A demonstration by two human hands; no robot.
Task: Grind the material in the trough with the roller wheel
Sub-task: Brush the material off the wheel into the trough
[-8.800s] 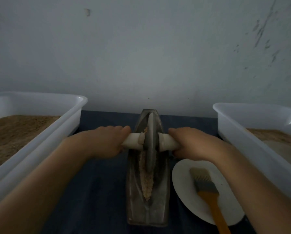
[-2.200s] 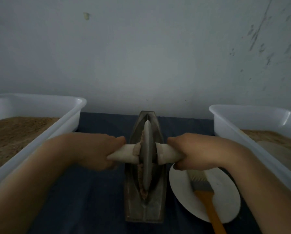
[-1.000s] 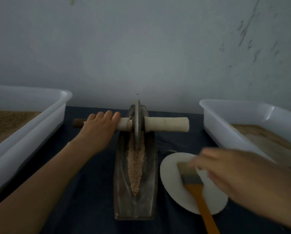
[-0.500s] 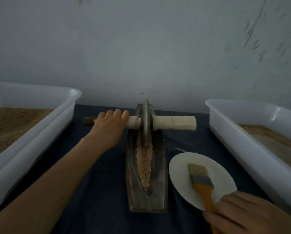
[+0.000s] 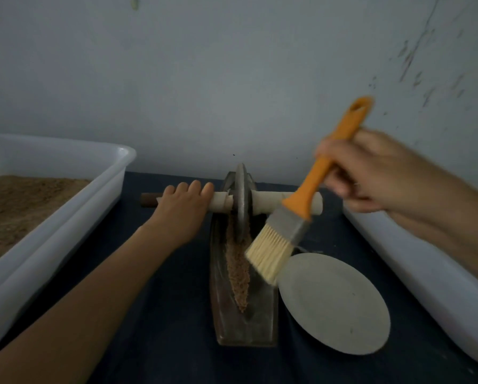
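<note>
**Brush poised over the trough as the wheel waits at its far end**

On a dark-clothed tabletop (image 5: 154,314), a long metal trough (image 5: 243,325) runs straight away from the person, its blunt near end toward the front edge and its far tip toward the wall. A narrow ridge of tan material (image 5: 238,270) lies along its groove, from about the middle up to the wheel. Just right of the trough sits a round white plate (image 5: 335,306), bare in this view. Above the trough's right flank the right hand (image 5: 371,173) grips the orange handle of a brush (image 5: 285,231), fingers curled round it, pale bristles angled down and left toward the grain; whether they touch the metal cannot be told. Farther back, the roller wheel (image 5: 242,200) stands upright in the groove near the trough's far end, its handle crosswise to the trough. The left hand (image 5: 182,206) is wrapped over the left half of that handle; the right half is free. White tubs (image 5: 102,189) of brown powder flank the cloth at its left and right edges. Judging by this, the brush looks set to sweep stray grain back along the groove, a stroke that must follow the trough's long axis, with the right hand nearer and the left steadying the wheel clear of it.
</note>
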